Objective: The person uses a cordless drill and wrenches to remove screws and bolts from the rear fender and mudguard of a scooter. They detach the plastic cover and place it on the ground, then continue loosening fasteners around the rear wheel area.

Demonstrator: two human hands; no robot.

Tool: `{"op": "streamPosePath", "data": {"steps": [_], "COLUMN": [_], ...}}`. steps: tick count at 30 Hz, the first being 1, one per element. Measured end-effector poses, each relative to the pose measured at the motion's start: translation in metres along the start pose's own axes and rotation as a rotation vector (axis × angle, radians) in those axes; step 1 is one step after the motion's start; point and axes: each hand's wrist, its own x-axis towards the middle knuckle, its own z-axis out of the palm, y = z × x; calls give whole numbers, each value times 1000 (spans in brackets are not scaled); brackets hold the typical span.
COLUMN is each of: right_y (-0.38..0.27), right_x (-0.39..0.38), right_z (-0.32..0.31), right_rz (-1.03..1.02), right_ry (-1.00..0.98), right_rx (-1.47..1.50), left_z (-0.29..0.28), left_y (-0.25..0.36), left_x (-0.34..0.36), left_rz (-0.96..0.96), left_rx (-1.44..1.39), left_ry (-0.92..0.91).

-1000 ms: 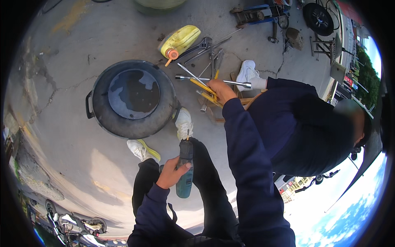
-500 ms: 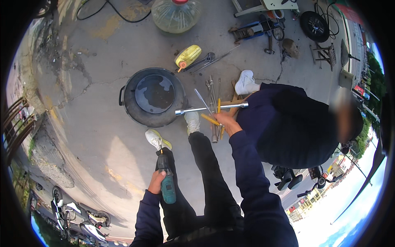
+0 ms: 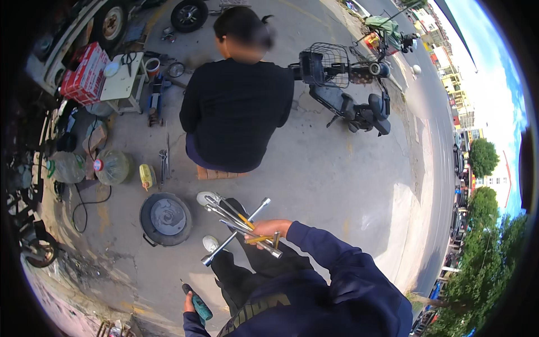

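Observation:
In my left hand (image 3: 188,302), closed round its grip, is a teal and black cordless drill (image 3: 201,308) with a thin bit pointing away from me. My right hand (image 3: 269,228) is closed round a bundle of hand tools in front of my legs. A long chrome wheel wrench (image 3: 229,241) with a socket at each end crosses the bundle. Beside it are several metal bars (image 3: 227,216) and tools with yellow handles (image 3: 259,240); my fingers hide part of them. A black round tub (image 3: 145,222) with some water in it stands on the ground ahead to the left.
A person in dark clothes (image 3: 236,112) sits on a low wooden stool (image 3: 219,173) ahead. Left of them are a yellow bottle (image 3: 147,177), large clear jugs (image 3: 114,167), a blue floor jack (image 3: 156,101) and a white table (image 3: 124,84). An electric scooter (image 3: 342,95) stands ahead right.
My view has swung to the right, bringing the scooter and road into sight. The tool bundle has come off the spot above the ground near the seated person and is closer to my body.

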Motion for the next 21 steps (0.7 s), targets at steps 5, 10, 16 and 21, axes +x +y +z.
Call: {"op": "streamPosePath", "data": {"steps": [5,10,16,21], "right_y": [172,385,610,718], "right_x": [-142,-185,-191,-222], "right_z": [-22,-90,-160,-176], "right_rz": [-189,-394,-623,-745], "right_ry": [293,463,627,579], "right_rx": [426,1040,1552,1811], "left_z": [-29,44,232,443], "left_y": [-29,-23,-6,10], "left_x": [6,-19,-41,-52], "left_rz": [1,-74,25,277], "left_rx": [476,781,1086,1429], "left_ry": [-16,32,58,91]}}
